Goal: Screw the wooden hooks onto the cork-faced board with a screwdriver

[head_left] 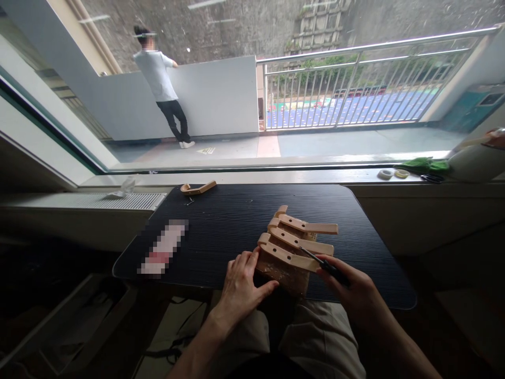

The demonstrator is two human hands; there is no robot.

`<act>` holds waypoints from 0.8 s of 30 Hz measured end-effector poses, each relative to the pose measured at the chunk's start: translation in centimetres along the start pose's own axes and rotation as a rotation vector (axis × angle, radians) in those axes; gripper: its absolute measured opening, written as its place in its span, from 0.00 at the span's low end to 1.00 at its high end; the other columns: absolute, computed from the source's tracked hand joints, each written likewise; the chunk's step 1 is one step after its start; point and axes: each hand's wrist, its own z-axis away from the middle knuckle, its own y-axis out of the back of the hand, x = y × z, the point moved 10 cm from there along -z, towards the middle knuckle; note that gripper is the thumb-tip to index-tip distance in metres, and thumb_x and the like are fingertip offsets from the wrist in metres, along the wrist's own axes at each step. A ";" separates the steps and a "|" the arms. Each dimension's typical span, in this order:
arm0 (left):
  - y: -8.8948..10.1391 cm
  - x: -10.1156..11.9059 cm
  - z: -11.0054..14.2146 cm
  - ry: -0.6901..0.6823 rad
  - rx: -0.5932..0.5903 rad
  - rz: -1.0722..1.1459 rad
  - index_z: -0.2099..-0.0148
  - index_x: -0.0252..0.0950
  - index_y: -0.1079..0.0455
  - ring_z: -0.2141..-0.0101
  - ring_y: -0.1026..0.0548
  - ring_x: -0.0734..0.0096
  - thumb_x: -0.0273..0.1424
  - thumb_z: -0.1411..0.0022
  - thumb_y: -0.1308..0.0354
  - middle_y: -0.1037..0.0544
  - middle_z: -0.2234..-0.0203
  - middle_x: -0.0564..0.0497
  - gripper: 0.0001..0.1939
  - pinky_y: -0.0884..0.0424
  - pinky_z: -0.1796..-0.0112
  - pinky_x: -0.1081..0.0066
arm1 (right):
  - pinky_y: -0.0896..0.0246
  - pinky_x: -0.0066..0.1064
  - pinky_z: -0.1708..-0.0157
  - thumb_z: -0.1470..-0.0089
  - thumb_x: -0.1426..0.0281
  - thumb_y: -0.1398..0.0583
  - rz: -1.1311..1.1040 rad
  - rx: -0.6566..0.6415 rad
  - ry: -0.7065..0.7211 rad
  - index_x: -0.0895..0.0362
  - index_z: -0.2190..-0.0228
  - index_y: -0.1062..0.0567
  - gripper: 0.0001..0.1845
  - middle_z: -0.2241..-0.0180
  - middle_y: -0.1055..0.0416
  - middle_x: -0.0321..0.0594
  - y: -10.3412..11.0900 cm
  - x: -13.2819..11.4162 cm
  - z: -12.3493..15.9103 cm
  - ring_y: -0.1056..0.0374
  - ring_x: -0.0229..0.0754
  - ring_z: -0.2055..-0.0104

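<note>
My right hand point(351, 292) grips a screwdriver point(333, 270) with a black handle and a thin metal shaft. The shaft's tip is at a hole in the middle of three curved wooden hooks point(283, 235). All three hooks lie side by side across a brown wooden board point(286, 278), each with two dark holes. Against the board's left edge, my left hand point(240, 284) holds it, fingertips at the near hook point(272, 250) and thumb along the near side. Whether a screw sits under the tip is too small to tell.
Another loose wooden hook point(198, 188) and small screws point(190, 201) lie at the back left of the black table point(224, 226). A blurred-out packet point(163, 250) is on the left. Tape rolls point(385, 173) and a green cloth point(424, 165) rest on the windowsill. Beyond the glass stands a person point(160, 79).
</note>
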 end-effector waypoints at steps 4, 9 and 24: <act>-0.1 -0.8 -0.3 0.015 -0.008 -0.003 0.43 0.38 0.39 0.53 0.31 0.54 0.40 0.47 0.38 0.29 0.55 0.44 0.31 0.36 0.53 0.56 | 0.32 0.33 0.62 0.48 0.58 0.44 0.166 0.019 -0.032 0.55 0.57 0.25 0.20 0.64 0.22 0.42 1.1 0.0 -0.7 0.26 0.47 0.62; 0.9 -1.8 -1.4 0.023 0.024 0.153 0.34 0.41 0.55 0.42 0.41 0.51 0.39 0.51 0.35 0.39 0.41 0.42 0.47 0.43 0.45 0.50 | 0.34 0.30 0.70 0.47 0.55 0.46 0.382 -0.024 -0.047 0.51 0.56 0.27 0.21 0.67 0.23 0.40 3.8 -1.3 -1.2 0.26 0.46 0.65; 9.5 -7.5 -7.7 0.164 0.453 -0.007 0.42 0.35 0.42 0.48 0.32 0.63 0.33 0.39 0.44 0.32 0.47 0.42 0.24 0.34 0.48 0.62 | 0.29 0.25 0.70 0.49 0.54 0.42 0.226 -0.067 0.049 0.48 0.54 0.24 0.22 0.62 0.22 0.37 2.4 2.0 -0.9 0.24 0.46 0.65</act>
